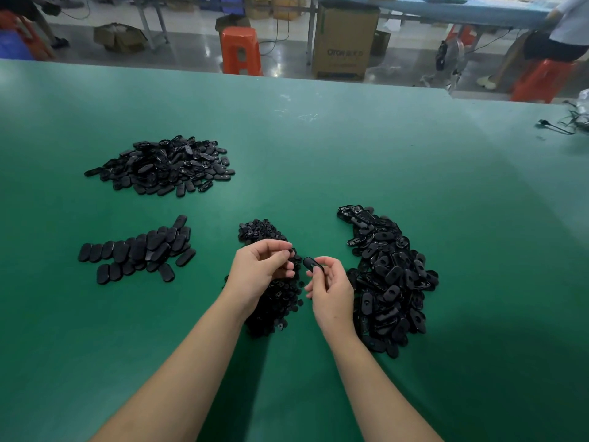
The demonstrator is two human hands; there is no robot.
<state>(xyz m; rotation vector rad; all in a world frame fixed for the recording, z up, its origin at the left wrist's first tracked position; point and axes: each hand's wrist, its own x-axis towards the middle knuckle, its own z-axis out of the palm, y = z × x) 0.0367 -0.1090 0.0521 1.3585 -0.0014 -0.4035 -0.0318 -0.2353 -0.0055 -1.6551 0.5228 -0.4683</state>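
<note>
The green table (pixel 350 148) fills most of what I see, with four lots of black plastic parts on it. Taking the hands as the dial's centre, the biggest heap (pixel 389 275), of open oval shells, lies at three o'clock, just beside the right wrist. A second loose pile (pixel 162 165) sits well off at eleven. At nine, closed ovals (pixel 140 253) lie smooth side up in rough rows, probably the finished ones. Directly under the hands runs a strip of small round discs (pixel 274 301), from twelve down to six.

Both hands hang just above that strip, near each other but not touching. The left hand (pixel 261 269) has its fingers curled, thumb and forefinger closed on what looks like one disc (pixel 290 251), though it is too small to be sure. The right hand (pixel 331 291) pinches a single shell (pixel 311 264) by one end, tilted towards the left fingertips.

I judge this to be the fitting step: a disc about to go into a shell. The next move calls for closing the small gap, lining the disc up with its seat and pressing it home squarely.
</note>
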